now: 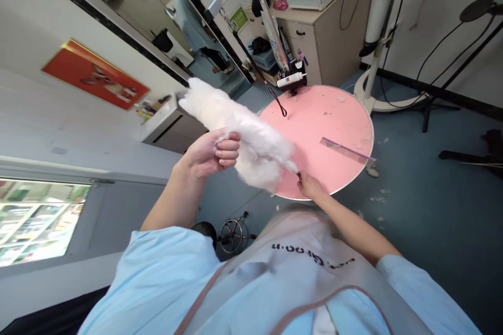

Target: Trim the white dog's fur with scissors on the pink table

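A white, fluffy, long-haired animal (251,131), apparently a dog, stretches from the upper left over the near left part of the round pink table (310,120). Its head cannot be clearly made out. My left hand (216,152) is closed against its near side, fingers curled, with white fur showing at the thumb. At the tapered right end of the fur is my right hand (310,186), its fingers closed around a small dark thing whose kind is hidden. A comb (348,152) with a purple spine lies on the table to the right, its end past the rim.
A metal grooming arm (267,15) with a hanging dark loop (283,111) rises from the table's far edge. A white tube (291,80) rests in the holder there. Tufts of fur lie on table and floor. A stand (369,84) is at right, a wheeled stool (231,235) below.
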The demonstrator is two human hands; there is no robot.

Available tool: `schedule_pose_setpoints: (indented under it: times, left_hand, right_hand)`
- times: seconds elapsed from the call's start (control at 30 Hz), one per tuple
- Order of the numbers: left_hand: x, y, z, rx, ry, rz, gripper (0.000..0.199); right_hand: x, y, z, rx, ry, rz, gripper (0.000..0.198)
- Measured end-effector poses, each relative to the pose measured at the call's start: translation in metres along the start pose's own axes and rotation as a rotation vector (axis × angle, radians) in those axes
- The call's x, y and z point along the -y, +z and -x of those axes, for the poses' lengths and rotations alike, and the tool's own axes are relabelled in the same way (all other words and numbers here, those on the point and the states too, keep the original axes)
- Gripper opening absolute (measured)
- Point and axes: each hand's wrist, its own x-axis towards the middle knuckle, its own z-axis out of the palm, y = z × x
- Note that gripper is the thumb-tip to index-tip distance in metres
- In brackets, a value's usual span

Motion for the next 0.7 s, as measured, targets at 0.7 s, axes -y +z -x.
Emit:
schedule_pose_setpoints:
  times: [0.7]
  left_hand:
    - [0.074, -0.047, 0.001, 0.175, 0.283, -0.298, 0.048]
  right_hand:
    - [-0.153, -0.159, -0.043, 0.091, 0.644, 0.369, 0.053]
